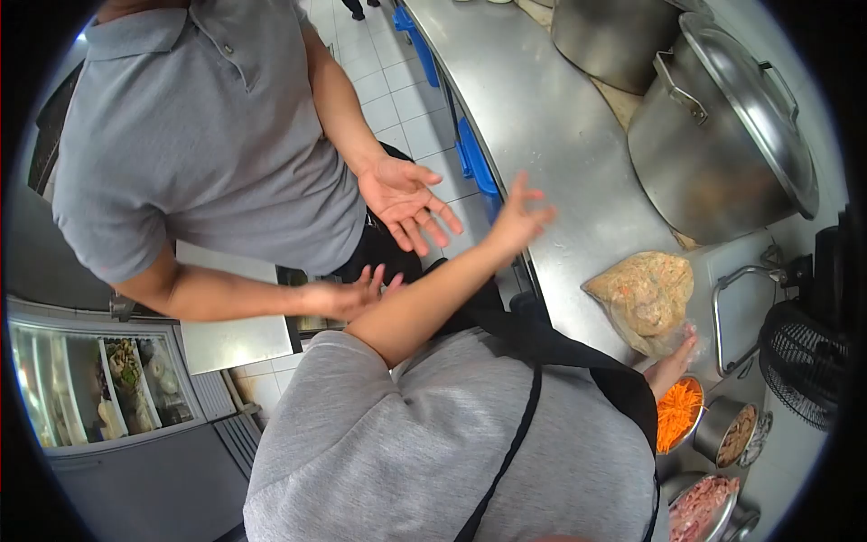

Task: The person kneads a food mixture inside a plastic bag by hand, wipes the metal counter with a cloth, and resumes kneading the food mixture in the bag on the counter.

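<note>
My left hand point(522, 219) is raised over the edge of the steel counter point(551, 117), its fingers spread, slightly blurred and holding nothing. At the right, my right hand point(670, 363) is at the gathered end of a clear plastic bag point(647, 296) and grips it; part of this hand is hidden behind my apron. The bag lies on the counter, filled with a pale, lumpy food mix with orange flecks. Close to my left forearm are a co-worker's two open hands, one palm up point(411, 200), the other point(348, 294) partly behind my arm.
Large steel pots point(713, 135) line the counter's back. Below the bag stand bowls of shredded carrot point(677, 415), a brownish food point(738, 434) and raw meat point(703, 508). A black fan point(799, 348) is at the right. The co-worker point(217, 144) stands opposite; a glass-topped fridge point(99, 388) is at left.
</note>
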`<state>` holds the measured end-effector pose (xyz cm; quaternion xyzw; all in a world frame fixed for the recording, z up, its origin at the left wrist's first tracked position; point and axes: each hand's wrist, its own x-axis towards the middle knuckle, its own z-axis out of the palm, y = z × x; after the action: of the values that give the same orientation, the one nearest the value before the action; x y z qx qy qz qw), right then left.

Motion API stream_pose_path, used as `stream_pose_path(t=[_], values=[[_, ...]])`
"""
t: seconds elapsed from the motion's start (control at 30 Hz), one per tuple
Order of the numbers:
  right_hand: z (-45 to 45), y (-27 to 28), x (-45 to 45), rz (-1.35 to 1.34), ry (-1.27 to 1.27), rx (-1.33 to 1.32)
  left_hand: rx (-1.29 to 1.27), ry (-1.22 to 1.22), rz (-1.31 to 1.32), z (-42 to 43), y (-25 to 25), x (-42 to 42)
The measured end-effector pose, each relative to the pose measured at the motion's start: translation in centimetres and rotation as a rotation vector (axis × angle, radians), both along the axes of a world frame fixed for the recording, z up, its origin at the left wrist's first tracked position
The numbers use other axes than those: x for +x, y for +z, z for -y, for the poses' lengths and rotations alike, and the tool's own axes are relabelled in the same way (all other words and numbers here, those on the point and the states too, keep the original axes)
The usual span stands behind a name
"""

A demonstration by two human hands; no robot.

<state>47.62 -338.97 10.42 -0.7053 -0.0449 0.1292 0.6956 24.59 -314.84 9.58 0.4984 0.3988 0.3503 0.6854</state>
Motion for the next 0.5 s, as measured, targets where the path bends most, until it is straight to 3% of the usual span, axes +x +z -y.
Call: stream_pose_path(t=[0.13, 0.27, 0.37, 0.43, 0.5], values=[[0.0, 2.0, -0.2, 0.070, -0.003, 0.086, 0.266, -0.415, -0.052, 3.7, 4.9, -0.6], [0.4, 2.6, 1.7, 0.081, 0.066, 0.402, 0.336, -0.440, -0.040, 3.2, 4.2, -3.6], [1.1, 4.6, 1.9, 0.055, 0.176, 0.561, 0.438, -0.341, -0.222, 3.5, 6.0, -7.0], [1.7, 4.3, 4.5, 0.018, 0.306, 0.724, 0.429, -0.494, -0.356, 4.1, 7.9, -8.7], [0.4, 6.9, 3.4, 0.029, 0.293, 0.709, 0.439, -0.549, -0.446, 3.6, 9.5, -10.9]])
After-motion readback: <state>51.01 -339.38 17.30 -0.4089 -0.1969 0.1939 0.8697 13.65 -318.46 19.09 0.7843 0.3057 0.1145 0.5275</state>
